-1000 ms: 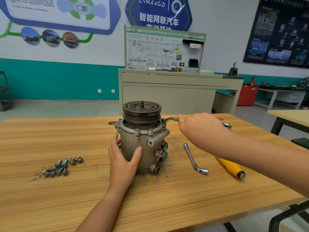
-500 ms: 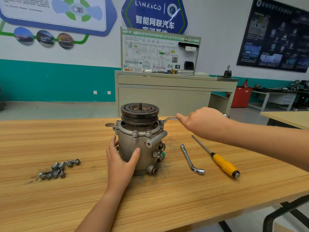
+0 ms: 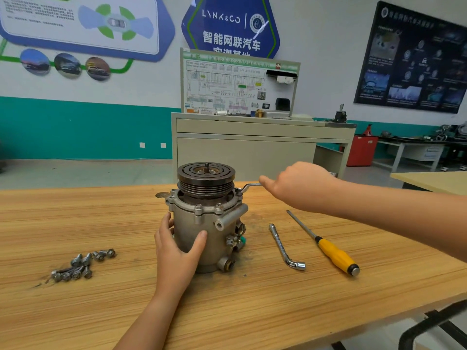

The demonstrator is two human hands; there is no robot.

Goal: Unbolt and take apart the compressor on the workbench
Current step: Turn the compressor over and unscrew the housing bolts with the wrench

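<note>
- Left hand (image 3: pixel 177 251) grips the upright compressor (image 3: pixel 207 223) on the workbench (image 3: pixel 101 223).
- Right hand (image 3: pixel 300 188) holds a wrench (image 3: pixel 249 186) at its flange.
- Loose bolts (image 3: pixel 80 263) lie to the left.

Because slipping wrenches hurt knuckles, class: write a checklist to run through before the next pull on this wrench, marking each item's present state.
1. Is the compressor upright on the workbench: ok.
2. Does the left hand grip the compressor body: ok.
3. Does the right hand hold the wrench: ok.
4. Is the wrench head fully seated on a flange bolt: cannot tell, too small.
5. Do the loose bolts lie apart from the compressor: ok.
6. Do the L-shaped socket wrench and screwdriver lie flat, apart from the compressor: ok.
</note>
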